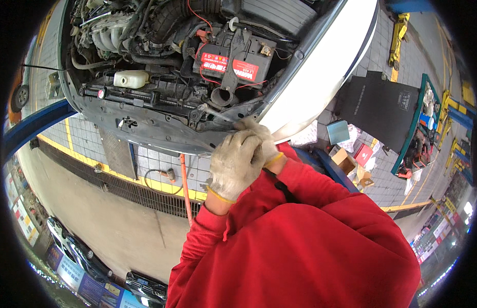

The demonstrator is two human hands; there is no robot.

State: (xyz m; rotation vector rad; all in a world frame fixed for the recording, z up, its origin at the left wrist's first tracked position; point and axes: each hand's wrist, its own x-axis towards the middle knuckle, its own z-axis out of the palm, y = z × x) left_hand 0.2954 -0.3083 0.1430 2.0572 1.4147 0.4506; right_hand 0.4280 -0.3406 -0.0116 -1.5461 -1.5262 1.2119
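Both my hands wear off-white knit gloves with yellow cuffs and meet at the front edge of a car's open engine bay. My right hand point(264, 137) is closed around the near end of a silver wrench point(218, 114), whose far end reaches a spot on the dark front panel point(161, 126). Its head is blurred, so the exact type is unclear. My left hand point(236, 163) is closed and pressed against the right one; its fingers are curled, and whatever lies inside them is hidden. Beyond the hands sits a car battery point(233, 57) with a red label.
A white fender point(320, 66) borders the bay on the right. A cream reservoir point(131, 79) stands at left inside it. An orange bar point(186, 187) and a corded tool point(169, 174) are below the bumper. Open cartons point(344, 160) and a green-edged tool tray point(414, 134) lie at right.
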